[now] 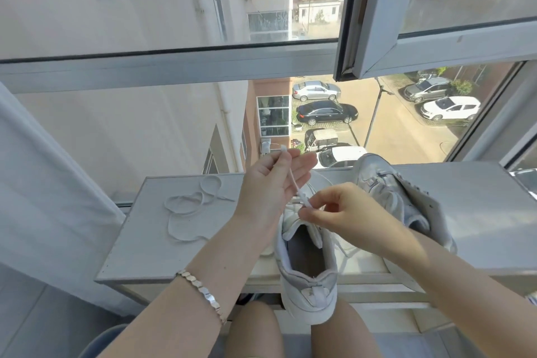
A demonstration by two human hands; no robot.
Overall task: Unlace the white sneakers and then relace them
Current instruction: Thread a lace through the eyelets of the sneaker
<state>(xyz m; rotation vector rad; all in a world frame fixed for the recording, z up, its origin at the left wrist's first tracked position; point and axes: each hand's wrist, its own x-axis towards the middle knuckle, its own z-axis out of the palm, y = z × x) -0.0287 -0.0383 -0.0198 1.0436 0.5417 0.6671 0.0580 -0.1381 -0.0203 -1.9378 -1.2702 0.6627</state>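
On sill [162, 241] by open window [436, 46], high above parked cars [327, 112]: sneaker [308, 285] with heel overhanging near edge. Lace [292, 180] pinched at tip in left hand [276, 183], pinched lower by right hand [337, 212], just above sneaker. Likely trouble: tugging hard, tipping sneaker off sill.

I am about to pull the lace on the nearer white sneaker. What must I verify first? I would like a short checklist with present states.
1. Left hand pinches the tip of the flat white shoelace: ok.
2. Right hand pinches the same lace lower down: ok.
3. Nearer white leather sneaker sits fully on the grey window sill: not ok, its heel overhangs the edge.
4. Eyelet the lace leaves: cannot tell, the hands hide it.
5. Second white sneaker lies on its side on the sill: ok.
6. Loose white lace lies on the sill: ok.
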